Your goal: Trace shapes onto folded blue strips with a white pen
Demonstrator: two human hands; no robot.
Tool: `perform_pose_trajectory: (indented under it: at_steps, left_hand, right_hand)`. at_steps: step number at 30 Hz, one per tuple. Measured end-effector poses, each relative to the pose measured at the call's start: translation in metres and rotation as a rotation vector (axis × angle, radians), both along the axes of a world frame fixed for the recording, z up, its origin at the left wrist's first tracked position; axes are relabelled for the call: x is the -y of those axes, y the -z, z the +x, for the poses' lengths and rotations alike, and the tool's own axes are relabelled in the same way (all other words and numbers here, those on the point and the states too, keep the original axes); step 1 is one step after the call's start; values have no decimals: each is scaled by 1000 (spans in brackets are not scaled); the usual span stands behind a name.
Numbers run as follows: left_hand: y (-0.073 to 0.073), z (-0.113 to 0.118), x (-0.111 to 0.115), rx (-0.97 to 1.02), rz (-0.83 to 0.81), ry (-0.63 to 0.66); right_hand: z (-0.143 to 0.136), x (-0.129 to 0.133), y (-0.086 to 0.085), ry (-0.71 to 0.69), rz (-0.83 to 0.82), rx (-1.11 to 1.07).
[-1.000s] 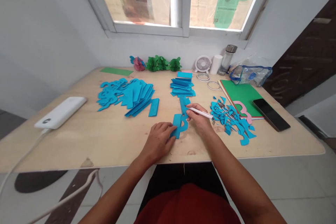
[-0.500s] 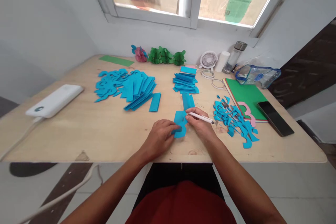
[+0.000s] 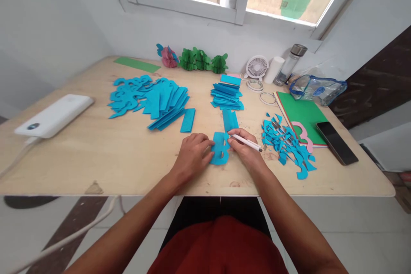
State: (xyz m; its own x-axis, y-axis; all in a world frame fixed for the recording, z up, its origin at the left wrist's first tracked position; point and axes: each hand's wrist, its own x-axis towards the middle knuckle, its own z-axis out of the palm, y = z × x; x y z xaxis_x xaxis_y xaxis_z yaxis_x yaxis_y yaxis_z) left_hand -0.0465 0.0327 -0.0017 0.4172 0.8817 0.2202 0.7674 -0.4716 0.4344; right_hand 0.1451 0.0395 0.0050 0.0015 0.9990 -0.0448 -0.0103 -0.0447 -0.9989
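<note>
A blue paper piece with cut-out curves [image 3: 219, 149] lies flat on the table in front of me. The fingertips of my left hand [image 3: 192, 154] rest at its left edge, the fingers slightly apart. My right hand [image 3: 245, 147] is closed on a white pen [image 3: 245, 141], with its fingertips at the upper right edge of the piece. Just behind it are blue folded strips [image 3: 230, 120], and farther back sits a stack of blue folded papers [image 3: 226, 95].
Blue cut shapes [image 3: 126, 94] and folded strips [image 3: 167, 102] are piled left. Blue scraps [image 3: 285, 139], a phone [image 3: 336, 142] and green paper [image 3: 302, 115] lie right. A power bank [image 3: 54, 115] is far left; a fan [image 3: 256, 67] and bottle [image 3: 290, 64] stand behind.
My left fingers have drawn back to the left edge of the blue piece, uncovering more of it. The whole view has shifted slightly. My right hand still holds the pen.
</note>
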Motion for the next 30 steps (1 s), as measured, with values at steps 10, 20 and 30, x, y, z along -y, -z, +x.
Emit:
perform_pose_trajectory:
  at_steps: [10, 20, 30]
  left_hand:
    - [-4, 6, -12, -81, -94, -127]
    - [-17, 21, -61, -151, -222, -89]
    - [-24, 17, -49, 302, -342, -49]
  right_hand:
    - [1, -1, 3, 14, 15, -29]
    - [4, 0, 3, 6, 21, -23]
    - [6, 3, -12, -9, 1, -81]
